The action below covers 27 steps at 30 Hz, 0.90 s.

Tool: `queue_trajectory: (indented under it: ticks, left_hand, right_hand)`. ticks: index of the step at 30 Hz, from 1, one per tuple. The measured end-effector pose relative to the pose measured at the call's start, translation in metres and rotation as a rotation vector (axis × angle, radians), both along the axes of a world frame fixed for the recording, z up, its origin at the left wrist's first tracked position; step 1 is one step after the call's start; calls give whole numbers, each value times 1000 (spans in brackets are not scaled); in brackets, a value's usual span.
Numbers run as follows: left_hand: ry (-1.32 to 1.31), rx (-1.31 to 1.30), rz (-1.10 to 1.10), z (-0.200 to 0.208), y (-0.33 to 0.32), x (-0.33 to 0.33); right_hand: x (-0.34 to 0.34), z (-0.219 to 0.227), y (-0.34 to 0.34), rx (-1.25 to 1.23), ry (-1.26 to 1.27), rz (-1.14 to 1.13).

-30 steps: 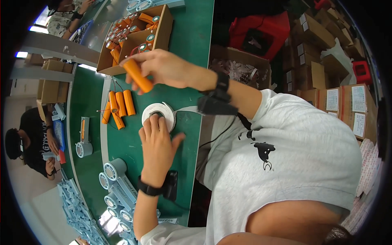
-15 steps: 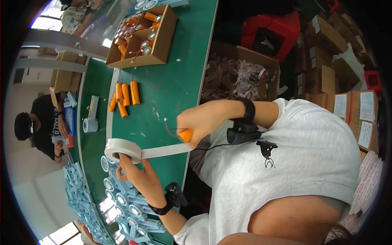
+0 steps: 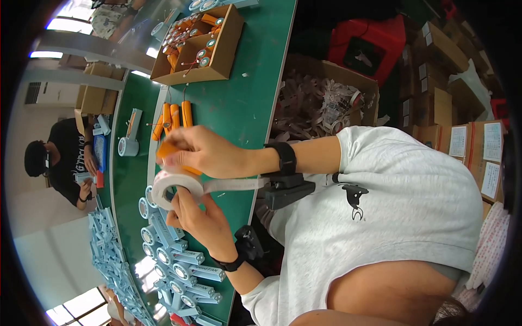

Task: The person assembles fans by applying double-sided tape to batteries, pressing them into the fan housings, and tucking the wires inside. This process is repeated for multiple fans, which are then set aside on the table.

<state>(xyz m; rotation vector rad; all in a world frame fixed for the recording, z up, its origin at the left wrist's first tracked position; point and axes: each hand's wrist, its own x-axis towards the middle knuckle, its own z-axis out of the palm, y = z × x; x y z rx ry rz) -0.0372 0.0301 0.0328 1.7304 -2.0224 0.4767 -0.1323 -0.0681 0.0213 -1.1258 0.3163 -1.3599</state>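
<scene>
My left hand grips a roll of white tape, with fingers in its core. A pale strip of tape stretches from the roll toward my right wrist. Just above the roll, my right hand is closed on an orange battery, blurred by motion and partly covered by the fingers. Whether the battery touches the roll, I cannot tell. Beyond that hand, several orange batteries with thin wires lie on the green table.
A cardboard box of wired batteries stands farther along the table. Many light-blue handheld fan-like pieces lie beside my left arm. A carton of scrap strips and a red stool are right of the table. Another person works opposite.
My right hand has moved left with the battery, from the table's near edge to just above the tape roll. The roll has shifted slightly right and up the picture.
</scene>
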Motion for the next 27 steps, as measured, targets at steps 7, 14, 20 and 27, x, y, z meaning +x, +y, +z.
queue_trajectory:
  ticks: [7,14,20,27]
  left_hand:
    - [-27,-57,-42,-5,-25,-7]
    - [59,1,-104,-14,-12,-17]
    - [306,377,-282,-37,-59,-10]
    - [122,34,-252,17,-70,34]
  right_hand:
    - [-9,6,-13,233,-187,54]
    - [-1,5,-43,455,-578,-102]
    - [-46,16,-95,27,-624,-124]
    - [-48,6,-65,-136,-210,135]
